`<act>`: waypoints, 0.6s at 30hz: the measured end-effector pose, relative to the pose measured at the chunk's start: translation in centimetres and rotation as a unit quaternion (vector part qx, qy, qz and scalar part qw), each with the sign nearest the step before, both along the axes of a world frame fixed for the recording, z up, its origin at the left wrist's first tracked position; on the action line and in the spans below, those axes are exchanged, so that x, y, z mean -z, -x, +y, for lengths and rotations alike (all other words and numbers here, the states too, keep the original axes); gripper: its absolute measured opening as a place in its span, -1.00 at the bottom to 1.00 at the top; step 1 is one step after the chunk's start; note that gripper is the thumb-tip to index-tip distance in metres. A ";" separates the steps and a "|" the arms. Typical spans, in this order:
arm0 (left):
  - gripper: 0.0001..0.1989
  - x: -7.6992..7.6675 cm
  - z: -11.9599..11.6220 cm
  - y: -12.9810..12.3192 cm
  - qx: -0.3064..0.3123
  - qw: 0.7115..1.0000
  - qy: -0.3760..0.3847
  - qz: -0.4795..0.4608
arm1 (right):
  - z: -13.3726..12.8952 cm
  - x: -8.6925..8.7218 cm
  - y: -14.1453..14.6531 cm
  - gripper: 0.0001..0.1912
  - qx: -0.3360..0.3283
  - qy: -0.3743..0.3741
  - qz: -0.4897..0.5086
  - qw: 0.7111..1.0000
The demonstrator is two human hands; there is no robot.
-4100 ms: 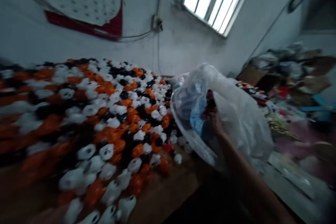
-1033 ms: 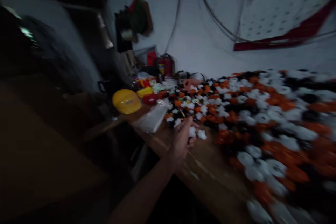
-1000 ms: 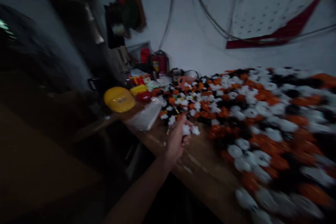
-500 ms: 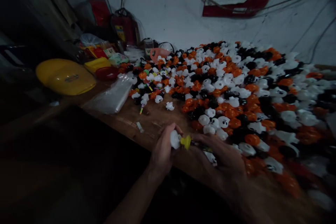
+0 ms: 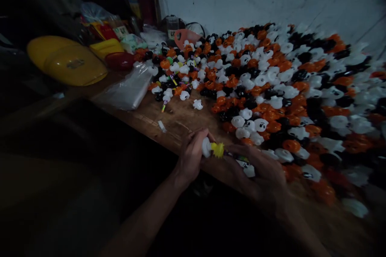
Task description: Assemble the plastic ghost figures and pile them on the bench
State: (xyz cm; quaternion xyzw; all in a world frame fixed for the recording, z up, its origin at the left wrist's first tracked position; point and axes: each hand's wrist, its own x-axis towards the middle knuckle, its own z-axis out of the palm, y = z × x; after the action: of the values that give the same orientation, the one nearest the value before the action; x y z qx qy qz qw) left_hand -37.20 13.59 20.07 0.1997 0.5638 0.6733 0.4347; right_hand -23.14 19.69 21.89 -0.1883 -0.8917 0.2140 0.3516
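Your left hand point(image 5: 191, 156) is closed round a white ghost point(image 5: 206, 147) at the near edge of the table point(image 5: 177, 118), and your right hand point(image 5: 265, 172) pinches a thin stick whose yellow spiky tip point(image 5: 217, 150) touches the ghost, so keep the two in line and press straight (the light is dim, so go by feel). Beyond your hands the pile point(image 5: 271, 84) of white, orange and black pieces crowds the table. A clear bag point(image 5: 126, 92) and yellow helmet point(image 5: 64, 60) lie left of the pile.
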 end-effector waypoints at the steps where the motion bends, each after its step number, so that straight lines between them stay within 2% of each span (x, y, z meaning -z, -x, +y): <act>1: -0.68 0.1 -0.1 0.0 0.009 1.000 0.003 0.013 | 0.1 0.1 -0.1 -0.84 -0.009 0.001 -0.012 1.000; 6: -0.68 0.0 -0.4 -0.1 0.056 0.995 0.006 0.079 | 0.4 0.5 -0.7 -0.85 -0.041 0.004 -0.039 0.998; 12: -0.68 -0.9 0.1 -0.8 0.085 0.990 -0.007 0.110 | 0.0 0.6 -1.5 -0.87 -0.041 0.001 -0.060 0.997; 16: -0.81 -0.7 -0.4 -1.5 0.084 0.983 0.038 0.156 | -0.8 1.6 -2.1 -0.82 -0.051 -0.047 -0.041 0.997; 18: -0.85 0.1 -0.9 -2.0 0.076 0.981 0.088 0.158 | -0.9 2.8 -2.1 -0.80 -0.048 -0.071 -0.025 0.996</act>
State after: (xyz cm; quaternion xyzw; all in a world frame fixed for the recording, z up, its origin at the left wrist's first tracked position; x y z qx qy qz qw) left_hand -35.15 12.73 19.99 0.3070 0.6656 0.5462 0.4055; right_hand -21.07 18.77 19.05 -0.1248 -0.9213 0.1617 0.3309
